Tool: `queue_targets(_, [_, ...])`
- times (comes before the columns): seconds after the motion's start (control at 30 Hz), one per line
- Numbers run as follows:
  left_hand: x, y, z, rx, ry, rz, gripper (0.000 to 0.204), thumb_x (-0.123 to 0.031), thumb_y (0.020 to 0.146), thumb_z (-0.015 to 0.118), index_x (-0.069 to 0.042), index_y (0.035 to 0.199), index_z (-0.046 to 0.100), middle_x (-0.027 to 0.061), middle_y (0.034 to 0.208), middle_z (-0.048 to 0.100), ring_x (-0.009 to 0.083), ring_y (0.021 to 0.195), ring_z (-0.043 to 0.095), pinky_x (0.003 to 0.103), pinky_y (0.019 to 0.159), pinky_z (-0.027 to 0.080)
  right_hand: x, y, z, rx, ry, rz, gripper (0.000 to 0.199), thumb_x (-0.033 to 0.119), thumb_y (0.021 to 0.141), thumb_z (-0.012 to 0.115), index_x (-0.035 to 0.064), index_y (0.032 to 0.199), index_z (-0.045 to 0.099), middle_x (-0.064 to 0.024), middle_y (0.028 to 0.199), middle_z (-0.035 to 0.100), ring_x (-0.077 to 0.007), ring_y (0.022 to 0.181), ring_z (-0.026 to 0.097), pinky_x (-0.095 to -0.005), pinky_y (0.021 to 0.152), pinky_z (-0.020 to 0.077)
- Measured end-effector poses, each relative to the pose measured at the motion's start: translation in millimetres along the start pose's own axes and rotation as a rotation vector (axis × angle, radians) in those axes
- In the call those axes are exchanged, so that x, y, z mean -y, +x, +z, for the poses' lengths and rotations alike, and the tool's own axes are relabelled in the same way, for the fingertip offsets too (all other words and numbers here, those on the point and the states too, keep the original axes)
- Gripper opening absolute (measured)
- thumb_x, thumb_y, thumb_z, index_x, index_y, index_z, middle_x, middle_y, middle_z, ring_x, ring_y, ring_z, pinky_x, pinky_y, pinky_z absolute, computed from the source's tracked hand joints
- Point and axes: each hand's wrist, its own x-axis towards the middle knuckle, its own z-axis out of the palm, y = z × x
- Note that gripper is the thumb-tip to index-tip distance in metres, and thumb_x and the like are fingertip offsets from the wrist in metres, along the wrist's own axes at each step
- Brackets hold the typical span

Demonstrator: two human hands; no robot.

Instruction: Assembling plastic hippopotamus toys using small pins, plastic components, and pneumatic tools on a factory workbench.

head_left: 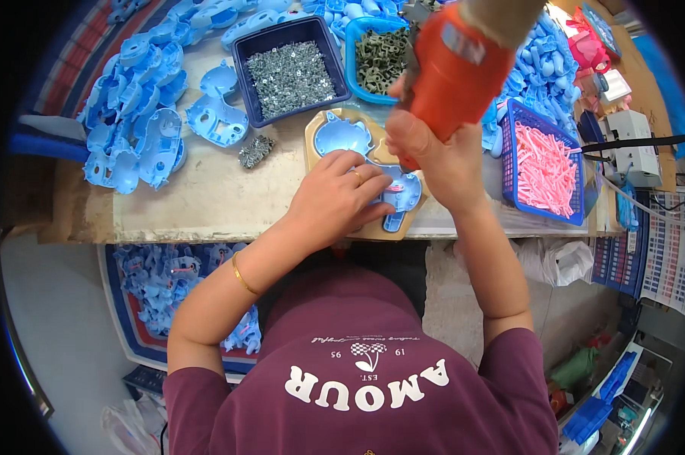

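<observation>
My right hand (pixel 433 152) is wrapped round an orange power screwdriver (pixel 460 72), held over the work with its lower end by the right part of a light-blue plastic shell half (pixel 342 138). That shell half lies hollow side up in a tan wooden fixture (pixel 312 155) near the table's front edge. My left hand (pixel 339 193) presses down on the shell's middle, fingers bent over it and thumb at its lower edge. A small pink part (pixel 393 188) sits inside the shell beside my left fingers. The screwdriver's tip is hard to make out.
Behind the fixture stand a dark-blue bin of small screws (pixel 259 121) and a light-blue bin of metal clips (pixel 351 87). A blue basket of pink strips (pixel 543 214) is at the right. Blue shells (pixel 134 114) are heaped at the left; a screw pile (pixel 256 152) lies nearer.
</observation>
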Motion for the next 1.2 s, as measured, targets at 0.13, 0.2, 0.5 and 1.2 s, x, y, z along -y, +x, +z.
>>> queue_targets(0.13, [-2,-9,-15,-0.105,0.022,-0.107,0.025,-0.023,0.079,0.079,-0.009,0.098,0.070,0.0021,0.102,0.069,0.0234,0.098,0.062,0.039,0.089,0.050,34,19,11,0.075,-0.003,-0.194,0.042,0.025,0.096,0.072,-0.0018,0.124,0.057,-0.0072,0.101,0.069,-0.0130,0.091,0.065,-0.0279,0.081,0.0516])
queue_targets(0.2, [1,-25,-20,-0.134,0.043,-0.166,0.024,-0.017,0.079,0.078,-0.009,0.100,0.070,0.0030,0.106,0.069,0.0248,0.098,0.062,0.039,0.086,0.051,50,28,8,0.071,-0.205,-0.415,0.043,0.022,0.104,0.059,-0.0046,0.137,0.052,-0.0151,0.110,0.071,-0.0183,0.101,0.069,-0.0304,0.089,0.0541])
queue_targets(0.5, [-13,-48,-19,-0.133,0.044,-0.186,0.035,-0.013,0.077,0.078,-0.012,0.111,0.070,0.0064,0.126,0.063,0.0289,0.111,0.059,0.045,0.097,0.049,118,138,-30,-0.241,-0.153,-0.563,0.042,0.032,0.101,0.064,-0.0001,0.128,0.060,-0.0077,0.103,0.070,-0.0183,0.092,0.069,-0.0258,0.084,0.0532])
queue_targets(1.2, [-16,-53,4,0.025,0.143,-0.263,0.047,-0.039,0.084,0.076,-0.021,0.127,0.065,0.0135,0.151,0.046,0.0349,0.142,0.038,0.054,0.117,0.031,53,68,14,0.241,0.236,-0.373,0.020,0.014,0.092,0.057,-0.0051,0.086,0.057,-0.0089,0.075,0.050,-0.0158,0.060,0.051,-0.0293,0.058,0.0494])
